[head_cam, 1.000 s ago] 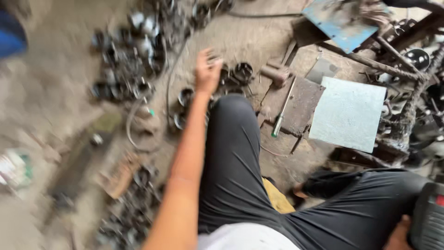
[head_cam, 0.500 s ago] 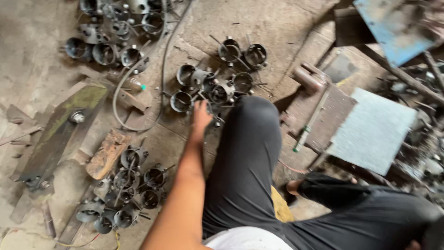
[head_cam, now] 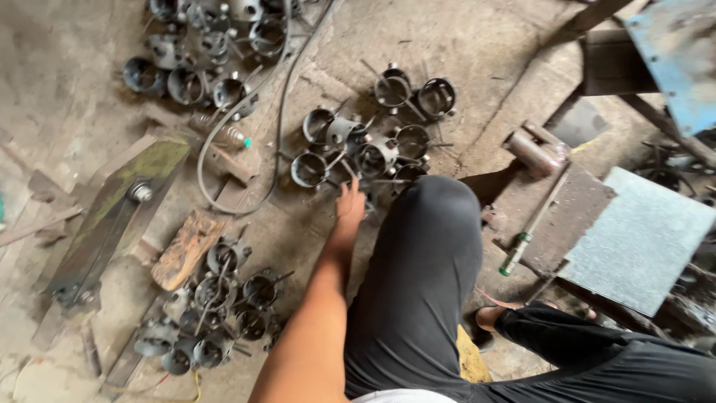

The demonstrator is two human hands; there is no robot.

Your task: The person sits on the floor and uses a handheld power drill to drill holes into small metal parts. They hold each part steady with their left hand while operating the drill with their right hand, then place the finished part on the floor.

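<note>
1. The concrete floor [head_cam: 485,45] carries everything; I sit low on it, my black-trousered knee [head_cam: 436,224] raised in the middle of the view.
2. A grey square plate [head_cam: 641,239] lies flat toward the floor's right edge, on top of rusty slabs, likely stacked there to keep them out of the working space.
3. A green-stained metal beam [head_cam: 112,213] lies slantwise near the left edge.
4. Metal ring parts with welded rods sit in three heaps: one at the far left corner [head_cam: 198,60], one near the bottom left [head_cam: 216,313], and the middle cluster [head_cam: 373,138] just ahead of my knee. I judge they are sorted in batches within arm's reach.
5. A grey hose [head_cam: 280,97] runs between the far heap and the middle cluster.
6. My left hand [head_cam: 349,207] stretches forward, fingers [head_cam: 344,188] apart and holding nothing. The middle cluster lies just beyond the fingertips, its nearest ring close to them; whether they touch it I cannot tell.
7. My right hand is out of view.
</note>
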